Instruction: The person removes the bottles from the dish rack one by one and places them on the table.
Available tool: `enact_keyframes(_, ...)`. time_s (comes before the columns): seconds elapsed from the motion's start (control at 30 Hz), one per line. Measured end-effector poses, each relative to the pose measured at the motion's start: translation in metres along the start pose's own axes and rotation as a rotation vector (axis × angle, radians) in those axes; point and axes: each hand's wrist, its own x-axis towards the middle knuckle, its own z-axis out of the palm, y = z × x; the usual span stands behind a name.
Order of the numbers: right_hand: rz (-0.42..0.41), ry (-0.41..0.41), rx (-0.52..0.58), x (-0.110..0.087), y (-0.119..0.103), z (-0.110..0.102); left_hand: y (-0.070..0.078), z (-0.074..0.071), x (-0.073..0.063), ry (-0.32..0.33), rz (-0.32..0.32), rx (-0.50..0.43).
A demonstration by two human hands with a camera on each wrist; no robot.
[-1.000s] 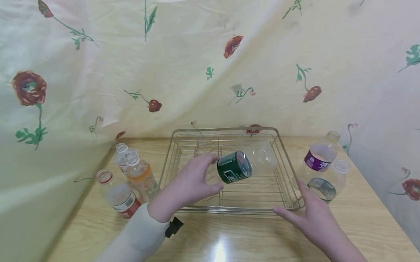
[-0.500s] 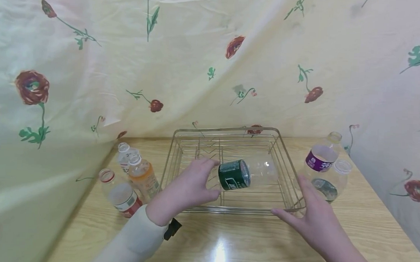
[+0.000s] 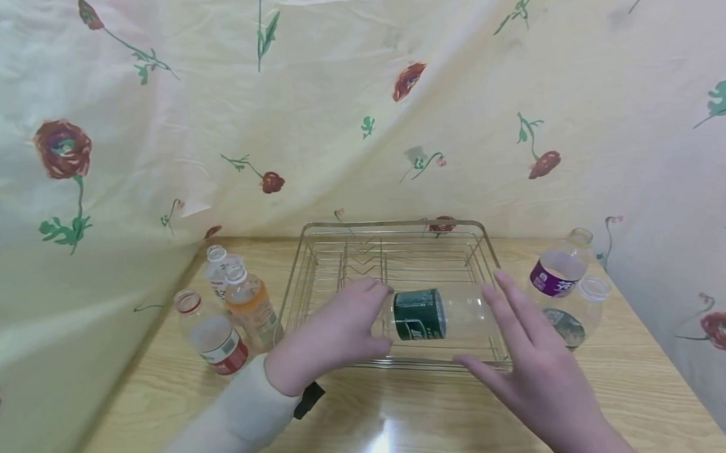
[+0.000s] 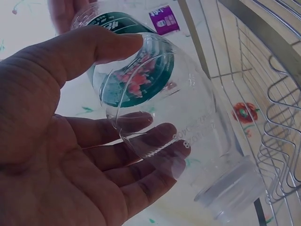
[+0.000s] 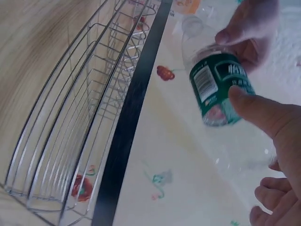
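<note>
A clear plastic bottle with a green label point(image 3: 420, 315) lies sideways over the wire dish rack point(image 3: 387, 361). My left hand point(image 3: 334, 326) grips it near the shoulder; in the left wrist view the thumb lies along the top and fingers point(image 4: 136, 155) curve beneath, with the capless neck point(image 4: 230, 186) beyond them. At the bottle's clear base end, my right hand point(image 3: 534, 355) has its fingers spread and nearly straight, thumb apart. The right wrist view has the right thumb point(image 5: 263, 110) overlapping the label's edge.
Left of the rack stand several capless bottles: one red-labelled point(image 3: 214, 342), one orange-labelled point(image 3: 253, 303), one white-labelled point(image 3: 218, 269). To the right are a purple-labelled bottle point(image 3: 552, 275) and a clear bottle point(image 3: 584, 307). A flowered cloth point(image 3: 319, 116) hangs behind the wooden table point(image 3: 440, 419).
The bottle has turned to lie more level and shifted slightly right with my left hand. My right hand has moved left from the rack's right corner toward the bottle's base.
</note>
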Motion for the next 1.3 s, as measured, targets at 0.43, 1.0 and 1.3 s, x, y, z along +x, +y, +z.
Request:
enact_keyframes(0.43, -0.23, -0.077, -0.155, 0.009, -0.017, 0.006, 0.019, 0.008, -0.002, 0.024, 0.05, 0.156)
enact_keyframes(1.0, -0.151, -0.139, -0.164, -0.002, -0.011, 0.009, 0.023, 0.019, -0.021, 0.227, 0.159, 0.239)
enact_keyframes(1.3, -0.061, -0.117, -0.097, -0.012, -0.004, 0.009, -0.007, 0.02, -0.044, 0.475, 0.034, -0.029)
